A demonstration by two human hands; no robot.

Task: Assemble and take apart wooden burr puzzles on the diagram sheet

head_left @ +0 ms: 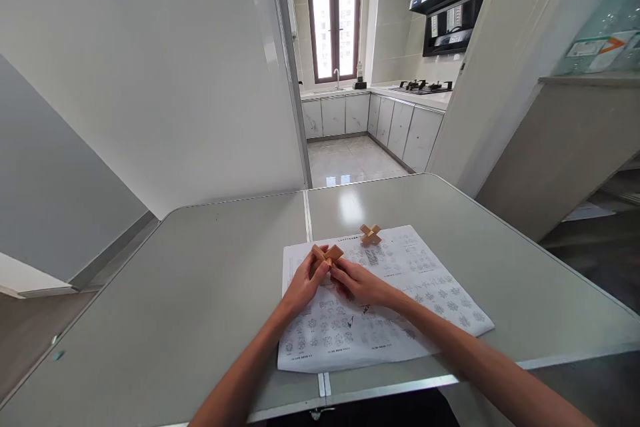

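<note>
Both of my hands meet over a white printed instruction sheet (425,293) lying on a grey-green table (175,293). Between them they hold a small wooden cross-shaped puzzle (328,254), raised slightly above the paper. My left hand (303,283) grips its left side with curled fingers. My right hand (357,281) pinches its right underside. A second wooden cross puzzle (371,234) rests on the far edge of the sheet, just beyond my hands and apart from them.
The table has a metal seam (307,217) down its middle and rounded far corners. Behind it a doorway opens onto a kitchen with white cabinets (380,121), a stove (423,86) and a window. A white wall stands left, a counter (575,140) right.
</note>
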